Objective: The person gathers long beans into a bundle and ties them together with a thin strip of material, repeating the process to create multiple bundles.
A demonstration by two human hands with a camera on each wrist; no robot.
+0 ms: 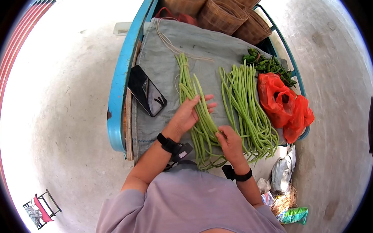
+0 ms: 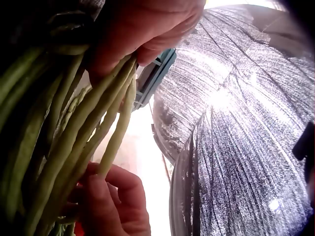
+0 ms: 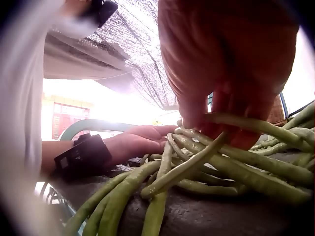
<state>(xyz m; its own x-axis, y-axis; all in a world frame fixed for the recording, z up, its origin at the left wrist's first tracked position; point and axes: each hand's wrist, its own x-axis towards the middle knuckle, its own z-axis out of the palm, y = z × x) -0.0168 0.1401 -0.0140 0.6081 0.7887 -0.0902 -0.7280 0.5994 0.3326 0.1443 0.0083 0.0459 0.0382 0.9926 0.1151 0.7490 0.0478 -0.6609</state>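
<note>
My left hand (image 1: 185,117) holds several long green beans (image 1: 206,116) between thumb and fingers, palm turned up, the other fingers reaching out to the right. My right hand (image 1: 231,144) pinches the beans lower down, near the front edge of the cloth. In the left wrist view, the bean strands (image 2: 91,118) run from under the left thumb to the right fingertips (image 2: 101,196). The right wrist view has looped bean ends (image 3: 197,167) beneath the right hand (image 3: 226,73). Under the left hand lies a bunch of beans (image 1: 182,67), banded near its top.
A second pile of long beans (image 1: 245,94) lies to the right, beside green peppers (image 1: 274,68) and red plastic bags (image 1: 277,105). A phone (image 1: 146,90) rests at the left by the blue cart rail (image 1: 121,81). Woven baskets (image 1: 221,15) stand behind the grey cloth (image 1: 205,41).
</note>
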